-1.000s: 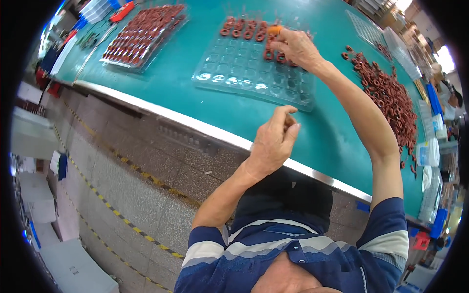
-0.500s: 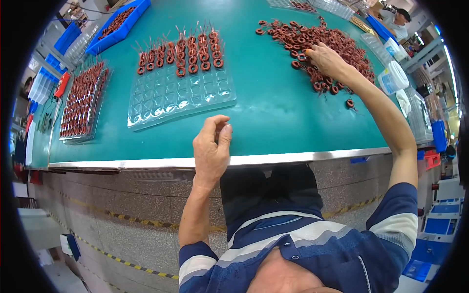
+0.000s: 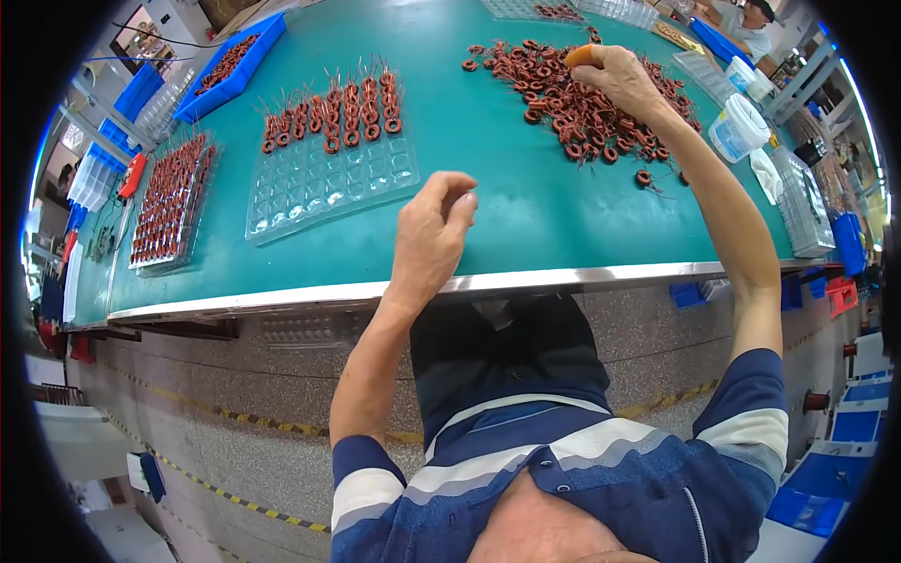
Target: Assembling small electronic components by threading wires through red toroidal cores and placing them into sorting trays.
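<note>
My left hand (image 3: 436, 225) hovers by the table's front edge, right of a clear plastic tray (image 3: 328, 192). Its fingers are loosely curled, a gap shows between thumb and forefinger, and nothing is visible in it. The tray's far rows hold red-brown wire-wound ring coils (image 3: 352, 113) with leads sticking up; its near pockets are bare. Over a heap of loose coils (image 3: 554, 89) at the right is my right hand (image 3: 627, 83), an orange cover (image 3: 580, 56) on one finger. Thumb and fingers are drawn together; what they hold, if anything, is hidden.
A stacked tray full of coils (image 3: 172, 202) stands at the left. Behind it is a blue bin (image 3: 230, 66) of coils. White tubs (image 3: 740, 129) and clear trays (image 3: 805, 202) line the right side. Another person (image 3: 746, 26) sits at the far right.
My right hand has risen from the heap and moved away from me. My left hand has moved right and farther over the table. The whole view has shifted slightly.
</note>
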